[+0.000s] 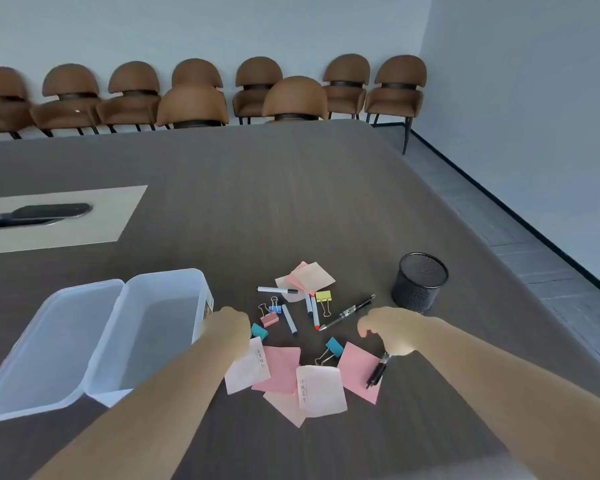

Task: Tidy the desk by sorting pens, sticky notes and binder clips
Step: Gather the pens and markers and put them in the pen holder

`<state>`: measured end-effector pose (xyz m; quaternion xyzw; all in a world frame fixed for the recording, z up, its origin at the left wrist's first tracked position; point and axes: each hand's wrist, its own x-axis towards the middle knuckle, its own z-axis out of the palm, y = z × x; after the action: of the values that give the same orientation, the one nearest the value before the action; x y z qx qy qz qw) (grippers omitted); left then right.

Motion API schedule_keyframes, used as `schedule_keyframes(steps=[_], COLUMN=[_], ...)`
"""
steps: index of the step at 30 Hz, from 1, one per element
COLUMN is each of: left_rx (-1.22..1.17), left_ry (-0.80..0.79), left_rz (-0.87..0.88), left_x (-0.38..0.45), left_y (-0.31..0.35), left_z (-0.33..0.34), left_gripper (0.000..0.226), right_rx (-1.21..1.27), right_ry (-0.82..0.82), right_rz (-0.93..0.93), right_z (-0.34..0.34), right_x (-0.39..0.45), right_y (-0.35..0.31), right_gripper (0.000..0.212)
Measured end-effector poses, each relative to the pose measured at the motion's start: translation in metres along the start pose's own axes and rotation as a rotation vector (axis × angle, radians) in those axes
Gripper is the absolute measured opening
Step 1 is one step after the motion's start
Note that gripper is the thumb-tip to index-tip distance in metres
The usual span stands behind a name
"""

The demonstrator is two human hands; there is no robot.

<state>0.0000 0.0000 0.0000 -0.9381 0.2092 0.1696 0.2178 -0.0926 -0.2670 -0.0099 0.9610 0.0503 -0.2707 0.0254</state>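
Landmark: the mesh pen cup (419, 282), upright at the right of the desk (291, 202).

Far left of the cup, clear plastic box (160, 327) with its lid (45, 344) open flat beside it, both empty as far as visible. Left hand (227, 329) sits at the box's right end, over a teal binder clip (259, 331); fingers curled under and hidden, cannot tell if anything is held.

Between box and cup, the pile: pink clip (269, 318), blue clip (274, 308), white markers (289, 318), yellow clip (323, 296), black pen (347, 312). Sticky notes (312, 278) stacked left of the cup, more pink sticky notes (281, 368) nearer the person.

Right hand (390, 329) just below-left of the cup, fingers loosely bent downward, half open; a black pen (378, 370) lies under its wrist on a pink note, grip unclear.

Handling guess: notes thin, floppy, slide them off by an edge. Pens stiff, light, may roll, pinch mid-barrel. Clips small, hard, take by the wire handles.
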Motion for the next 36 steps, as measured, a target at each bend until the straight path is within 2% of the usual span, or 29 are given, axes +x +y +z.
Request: schedule_keyframes(steps=[5,13,17,21,24,29,33,36], left_rx=[-0.029,-0.246,-0.166,-0.201,-0.296,-0.437,-0.447,-0.460], left_ry=[-0.093,-0.068,0.038,0.114,0.213,0.417,0.559,0.632], left_rz=[-0.012,-0.118,-0.122,-0.166,-0.232,-0.269,-0.232,-0.210], left_x=[0.009,0.027,0.035,0.047,0.047,0.030,0.011,0.010], left_y=[0.014,0.018,0.015,0.017,0.022,0.028,0.029,0.030], left_z=[0.016,0.037,0.044,0.055,0.067,0.079,0.079,0.076], left_gripper=[0.046,0.053,0.049,0.048,0.050,0.036,0.046,0.033], right_rx=[-0.210,-0.229,-0.231,-0.247,-0.212,-0.090,-0.012,-0.028], right_ry=[-0.039,-0.029,0.018,0.108,0.214,0.446,0.476,0.488], right_rz=[0.006,-0.001,0.004,0.004,0.054,0.146,0.176,0.168], right_z=[0.011,0.018,0.015,0.025,0.037,0.056,0.061,0.059], right_x=[0.005,0.023,0.032,0.044,0.047,0.034,0.017,0.011], right_y=[0.002,0.002,-0.004,-0.009,-0.015,-0.028,-0.038,-0.043], right_gripper=[0.048,0.030,0.021,0.013,0.014,0.019,0.023,0.024])
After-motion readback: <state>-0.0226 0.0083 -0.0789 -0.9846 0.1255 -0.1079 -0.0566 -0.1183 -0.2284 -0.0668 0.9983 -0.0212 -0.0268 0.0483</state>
